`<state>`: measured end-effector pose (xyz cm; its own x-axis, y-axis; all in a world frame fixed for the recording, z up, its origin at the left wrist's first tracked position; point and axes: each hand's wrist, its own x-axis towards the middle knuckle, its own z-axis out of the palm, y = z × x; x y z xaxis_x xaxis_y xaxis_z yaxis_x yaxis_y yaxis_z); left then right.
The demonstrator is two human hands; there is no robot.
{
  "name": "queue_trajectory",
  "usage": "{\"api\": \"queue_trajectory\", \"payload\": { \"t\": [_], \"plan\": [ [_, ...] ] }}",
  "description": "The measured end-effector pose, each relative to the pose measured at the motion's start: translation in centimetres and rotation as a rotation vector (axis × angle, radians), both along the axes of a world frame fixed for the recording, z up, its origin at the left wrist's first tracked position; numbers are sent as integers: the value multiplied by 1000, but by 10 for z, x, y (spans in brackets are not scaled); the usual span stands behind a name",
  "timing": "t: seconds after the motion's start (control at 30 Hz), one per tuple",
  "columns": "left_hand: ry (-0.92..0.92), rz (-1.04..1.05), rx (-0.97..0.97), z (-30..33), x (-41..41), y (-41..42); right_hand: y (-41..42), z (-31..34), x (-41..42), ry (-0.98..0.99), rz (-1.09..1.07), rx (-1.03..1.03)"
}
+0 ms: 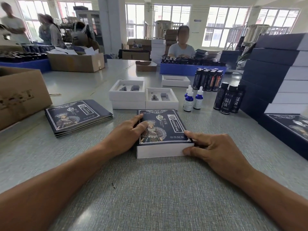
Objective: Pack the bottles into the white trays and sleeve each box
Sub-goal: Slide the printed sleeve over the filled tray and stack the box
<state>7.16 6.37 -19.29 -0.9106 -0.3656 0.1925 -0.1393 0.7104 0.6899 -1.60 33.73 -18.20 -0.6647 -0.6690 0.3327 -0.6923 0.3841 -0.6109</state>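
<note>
A sleeved box [166, 130] with a dark printed cover lies flat on the table in front of me, its white end facing me. My left hand [128, 130] holds its left edge, fingers lying on the cover. My right hand [215, 145] grips its near right corner, thumb on the white end. Behind the box stand two white trays, the left tray [127, 94] and the right tray [161, 99], both with bare foam cut-outs. Blue dropper bottles [193, 99] and three dark bottles [229, 100] stand to their right. A stack of flat dark sleeves [76, 115] lies at the left.
A third white tray [175, 80] and several dark bottles [208, 79] stand farther back. Stacked sleeved boxes [275, 72] rise at the right. A cardboard carton [21, 95] is at the left edge. A person [181, 44] sits across the table behind a blue crate [191, 69] of bottles.
</note>
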Motion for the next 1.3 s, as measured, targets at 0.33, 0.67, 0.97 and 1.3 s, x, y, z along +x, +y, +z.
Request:
{"api": "queue_trajectory", "payload": {
  "t": [0.33, 0.67, 0.97, 1.3],
  "plan": [
    [178, 205, 111, 6, -4, -19, 15, 5, -4, -188, 163, 17],
    [240, 244, 3, 6, 0, -10, 13, 6, -4, -184, 169, 34],
    [257, 304, -32, 10, 7, -5, 15, 11, -2, -243, 164, 71],
    [255, 392, -165, 8, 8, 18, -5, 36, 56, -30, -80, 437]
  ]
}}
